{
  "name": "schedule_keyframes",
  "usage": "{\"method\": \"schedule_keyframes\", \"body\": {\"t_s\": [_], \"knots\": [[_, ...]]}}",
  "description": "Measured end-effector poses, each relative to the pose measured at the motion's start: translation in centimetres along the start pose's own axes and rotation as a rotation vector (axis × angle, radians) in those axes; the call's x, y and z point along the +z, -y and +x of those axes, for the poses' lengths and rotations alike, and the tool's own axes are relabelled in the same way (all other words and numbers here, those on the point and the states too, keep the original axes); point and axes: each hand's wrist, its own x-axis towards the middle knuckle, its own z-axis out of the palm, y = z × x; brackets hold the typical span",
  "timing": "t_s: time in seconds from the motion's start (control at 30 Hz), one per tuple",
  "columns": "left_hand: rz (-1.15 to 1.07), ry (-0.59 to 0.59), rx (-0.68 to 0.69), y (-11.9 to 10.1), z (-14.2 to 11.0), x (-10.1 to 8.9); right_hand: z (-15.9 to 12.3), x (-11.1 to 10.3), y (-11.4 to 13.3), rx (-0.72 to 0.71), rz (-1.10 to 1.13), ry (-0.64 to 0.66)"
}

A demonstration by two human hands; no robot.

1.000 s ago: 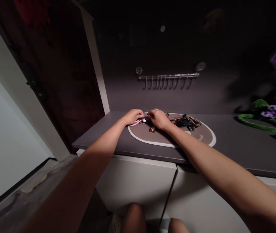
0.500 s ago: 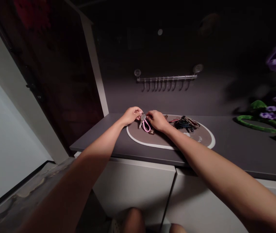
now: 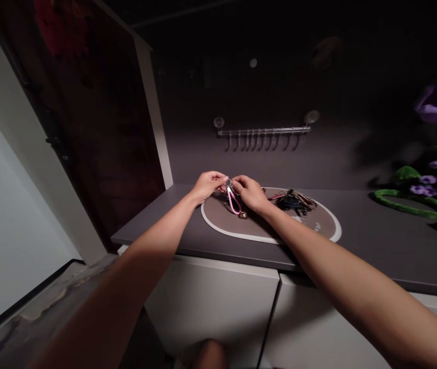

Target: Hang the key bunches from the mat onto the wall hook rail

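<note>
Between my two hands hangs a metal key ring (image 3: 228, 182) with a pink braided loop strap (image 3: 234, 203) below it. My left hand (image 3: 208, 186) pinches the ring from the left with thumb and fingers. From the right, my right hand (image 3: 252, 193) is closed in a pinch on the ring's other side. A small brown charm (image 3: 243, 215) lies just below the strap. Under the hands is a brown oval mat (image 3: 237, 230) with a white rim. A heap of keys and key chains (image 3: 293, 201) rests on the mat, right of my right hand.
A clear rail with hooks (image 3: 264, 131) is fixed to the dark wall above the counter (image 3: 187, 245). Purple flowers (image 3: 425, 185) and a green ring (image 3: 414, 205) stand at the right. A dark door (image 3: 103, 148) is at the left.
The key ring has turned between my fingers: the ring and pink strap now face me, and the keys that hung in front are mostly hidden. The view has tilted up slightly.
</note>
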Motion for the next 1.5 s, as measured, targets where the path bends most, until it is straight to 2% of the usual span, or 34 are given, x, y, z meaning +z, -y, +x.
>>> {"method": "schedule_keyframes", "body": {"t_s": [0.23, 0.43, 0.57, 0.8, 0.93, 1.1, 1.3, 1.5], "knots": [[-0.023, -0.043, 0.014, 0.0, 0.2, 0.2, -0.2, 0.0, 0.5, 0.071, 0.361, 0.058], [-0.024, -0.058, 0.033, -0.2, 0.2, 0.6, -0.4, -0.1, 0.8, 0.072, 0.467, 0.062], [-0.020, -0.076, 0.085, -0.6, 0.0, 0.7, -0.1, 0.1, 0.6, 0.089, 0.508, 0.007], [0.078, -0.327, 0.099, -0.1, 0.5, 0.2, 0.7, 0.1, 1.9, 0.153, 0.627, -0.057], [0.357, -0.405, 0.136, 1.0, 0.8, -0.3, 2.4, 0.1, 2.8, 0.170, 0.667, -0.136], [0.694, -0.418, 0.213, 1.2, 0.5, -0.5, 6.0, 0.4, 3.6, 0.220, 0.652, -0.252], [0.842, -0.382, 0.273, 1.1, 0.2, -0.3, 10.4, 0.8, 4.1, 0.275, 0.664, -0.332], [0.945, -0.400, 0.253, 1.3, 0.2, -0.3, 13.4, 1.7, 3.2, 0.340, 0.617, -0.470]]}}
